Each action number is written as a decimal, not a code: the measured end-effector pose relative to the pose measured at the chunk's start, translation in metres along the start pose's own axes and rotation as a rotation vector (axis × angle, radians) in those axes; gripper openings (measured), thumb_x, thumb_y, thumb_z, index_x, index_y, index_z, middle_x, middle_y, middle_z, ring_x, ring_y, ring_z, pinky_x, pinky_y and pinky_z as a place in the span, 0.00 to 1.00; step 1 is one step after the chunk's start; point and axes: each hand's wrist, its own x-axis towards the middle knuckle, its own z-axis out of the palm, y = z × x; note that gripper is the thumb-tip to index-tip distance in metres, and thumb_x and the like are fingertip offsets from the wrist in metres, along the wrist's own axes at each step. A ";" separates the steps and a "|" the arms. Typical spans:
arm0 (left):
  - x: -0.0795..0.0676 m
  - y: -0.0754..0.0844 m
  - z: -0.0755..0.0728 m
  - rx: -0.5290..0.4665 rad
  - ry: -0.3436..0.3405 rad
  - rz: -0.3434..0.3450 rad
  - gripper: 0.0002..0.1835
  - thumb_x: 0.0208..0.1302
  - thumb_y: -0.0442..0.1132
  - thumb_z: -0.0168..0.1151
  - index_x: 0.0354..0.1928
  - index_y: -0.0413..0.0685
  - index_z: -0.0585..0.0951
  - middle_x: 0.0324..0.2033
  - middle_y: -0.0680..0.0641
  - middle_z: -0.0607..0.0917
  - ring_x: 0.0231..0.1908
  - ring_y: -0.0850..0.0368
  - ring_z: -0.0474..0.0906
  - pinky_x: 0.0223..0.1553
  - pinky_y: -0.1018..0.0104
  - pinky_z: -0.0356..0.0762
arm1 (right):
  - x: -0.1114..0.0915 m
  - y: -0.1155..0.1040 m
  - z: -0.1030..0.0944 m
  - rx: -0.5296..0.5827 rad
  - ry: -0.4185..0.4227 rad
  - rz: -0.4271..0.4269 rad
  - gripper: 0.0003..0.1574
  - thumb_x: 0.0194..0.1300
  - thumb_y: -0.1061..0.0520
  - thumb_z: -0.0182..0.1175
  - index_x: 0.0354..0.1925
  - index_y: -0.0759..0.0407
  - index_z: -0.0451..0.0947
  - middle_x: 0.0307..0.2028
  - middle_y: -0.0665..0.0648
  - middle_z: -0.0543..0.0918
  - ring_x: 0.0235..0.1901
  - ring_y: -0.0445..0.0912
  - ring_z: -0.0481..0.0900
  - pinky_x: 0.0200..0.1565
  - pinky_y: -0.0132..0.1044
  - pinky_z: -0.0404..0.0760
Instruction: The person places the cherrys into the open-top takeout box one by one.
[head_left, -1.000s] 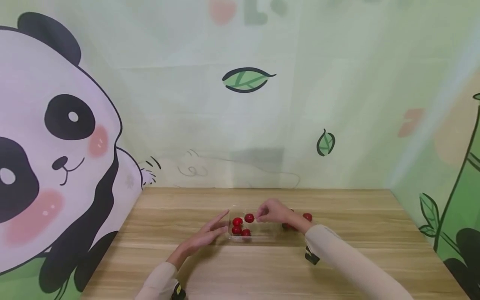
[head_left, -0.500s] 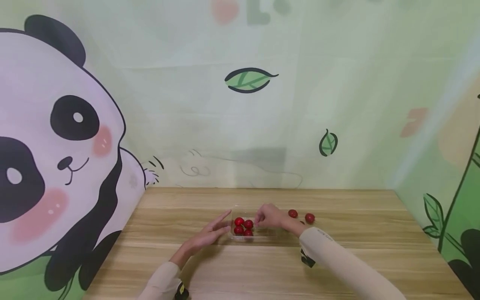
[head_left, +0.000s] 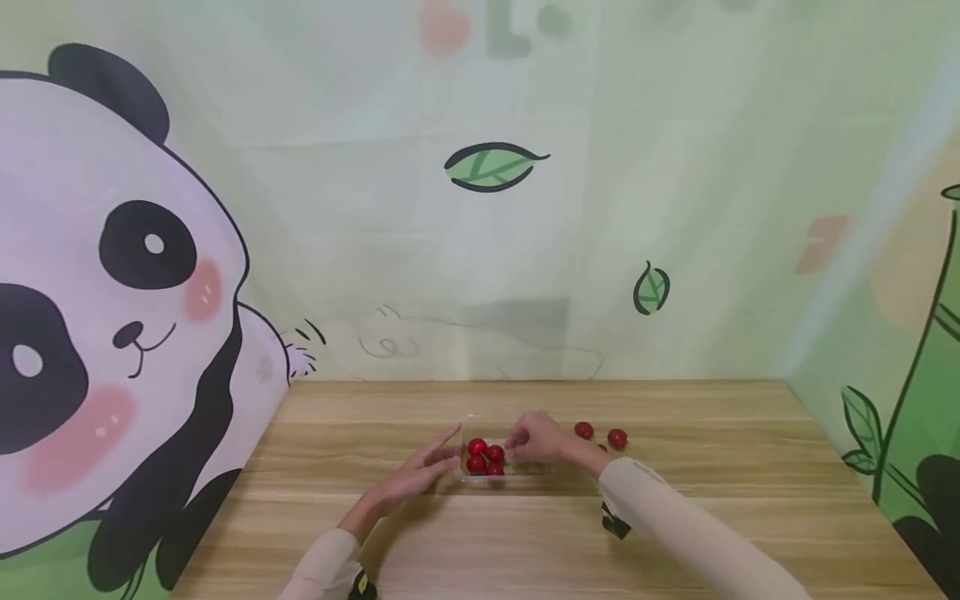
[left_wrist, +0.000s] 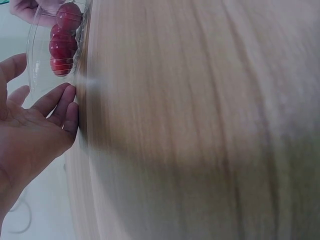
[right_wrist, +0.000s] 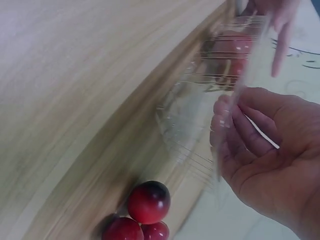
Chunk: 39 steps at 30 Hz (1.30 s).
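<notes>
Red fruits (head_left: pixel 476 465) lie before us on a wooden table (head_left: pixel 450 542) and in a clear box (head_left: pixel 528 469). The left hand (head_left: pixel 408 477) has straight, spread fingers, tips at the box's left end. In that end we see four fruits. Just right of them, the right hand (head_left: pixel 542 437) has bent fingers; whether they pinch anything we cannot tell. Farther right, three loose fruits (head_left: pixel 617 438) lie near one another.

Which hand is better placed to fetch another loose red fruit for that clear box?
Likely the right hand: it's nearer the loose red fruits. The left hand is at the left end of the clear box, farther away.
</notes>
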 end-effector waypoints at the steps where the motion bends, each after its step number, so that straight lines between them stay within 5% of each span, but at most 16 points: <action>1: 0.000 0.000 0.000 -0.004 -0.003 -0.002 0.37 0.79 0.48 0.52 0.82 0.58 0.49 0.76 0.31 0.61 0.76 0.29 0.55 0.73 0.26 0.51 | -0.002 0.000 -0.002 0.010 0.009 -0.010 0.08 0.65 0.66 0.67 0.42 0.68 0.87 0.37 0.62 0.91 0.35 0.45 0.87 0.41 0.31 0.86; 8: -0.001 0.003 0.000 -0.011 -0.004 -0.003 0.37 0.79 0.46 0.51 0.83 0.55 0.48 0.76 0.30 0.61 0.76 0.29 0.56 0.73 0.27 0.52 | -0.028 0.008 -0.029 0.129 0.123 -0.016 0.16 0.71 0.55 0.64 0.51 0.61 0.87 0.50 0.60 0.90 0.51 0.53 0.87 0.52 0.40 0.86; 17: 0.002 0.002 0.000 -0.013 -0.004 0.012 0.37 0.79 0.47 0.51 0.83 0.55 0.48 0.77 0.31 0.59 0.77 0.29 0.54 0.73 0.26 0.49 | -0.087 0.048 -0.071 0.189 0.273 0.108 0.19 0.73 0.54 0.62 0.55 0.65 0.85 0.52 0.62 0.89 0.50 0.50 0.86 0.52 0.36 0.84; 28: 0.003 0.001 0.002 -0.007 -0.001 0.015 0.37 0.80 0.45 0.51 0.83 0.56 0.48 0.77 0.31 0.60 0.77 0.30 0.54 0.73 0.26 0.50 | -0.140 0.109 -0.065 0.176 0.370 0.257 0.22 0.69 0.59 0.65 0.54 0.75 0.81 0.49 0.71 0.87 0.43 0.54 0.88 0.42 0.32 0.86; 39: 0.002 -0.002 0.003 -0.012 0.014 0.021 0.37 0.79 0.46 0.51 0.82 0.56 0.49 0.76 0.31 0.61 0.76 0.29 0.56 0.72 0.26 0.52 | -0.141 0.120 -0.049 0.340 0.283 0.332 0.21 0.69 0.61 0.66 0.52 0.78 0.80 0.39 0.69 0.90 0.32 0.45 0.88 0.33 0.31 0.87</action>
